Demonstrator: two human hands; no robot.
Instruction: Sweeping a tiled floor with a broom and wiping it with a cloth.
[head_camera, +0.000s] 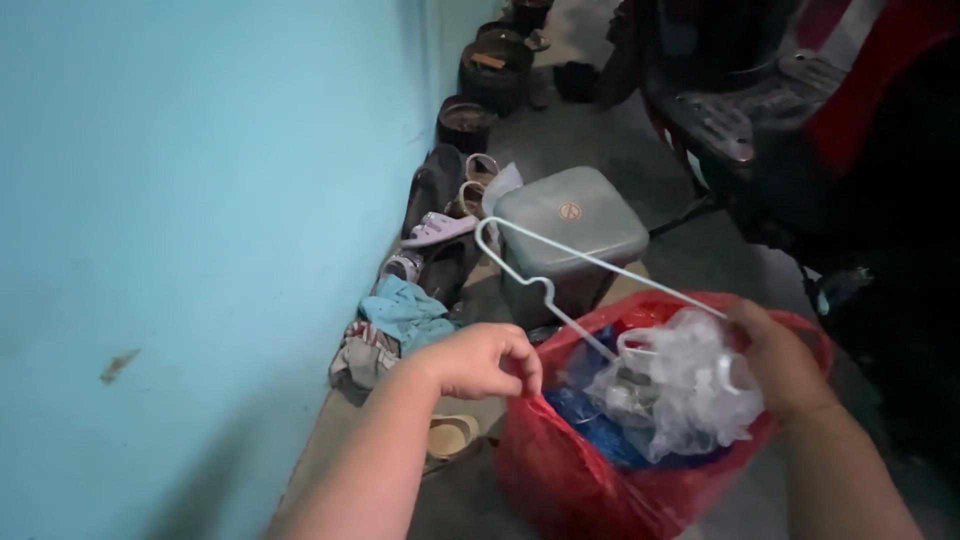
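The red plastic bag (570, 470) is pinched open by the left hand (480, 360); the white wire hanger (560, 270), clasped by the right hand (780, 360), is best angled in hook-first.

Single head-worn view, angled steeply down and forward, close above the red bag (570, 480) by the wall (200, 200).

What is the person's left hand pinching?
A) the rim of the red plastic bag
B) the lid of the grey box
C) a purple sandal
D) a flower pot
A: the left hand pinches the edge of the red plastic bag, while the right hand holds a white wire hanger over it.
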